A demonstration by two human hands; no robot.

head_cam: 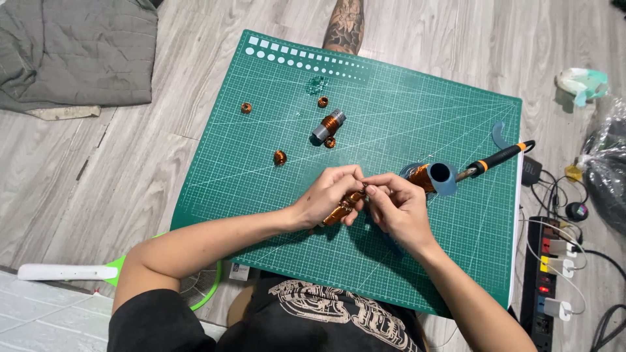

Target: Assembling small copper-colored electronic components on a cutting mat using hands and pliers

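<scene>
Observed over the cutting mat's (261, 215) near-centre, left hand (329, 195) closed around a copper wire coil (342, 210), right hand (398, 205) fingertips pinched at its end; winding judged underway, steady tension likely needed next.

You get bright, even overhead light; soft shadows under hands (365, 199) on green mat (274, 169); sharp centre, slight wide-angle bend at edges.
</scene>
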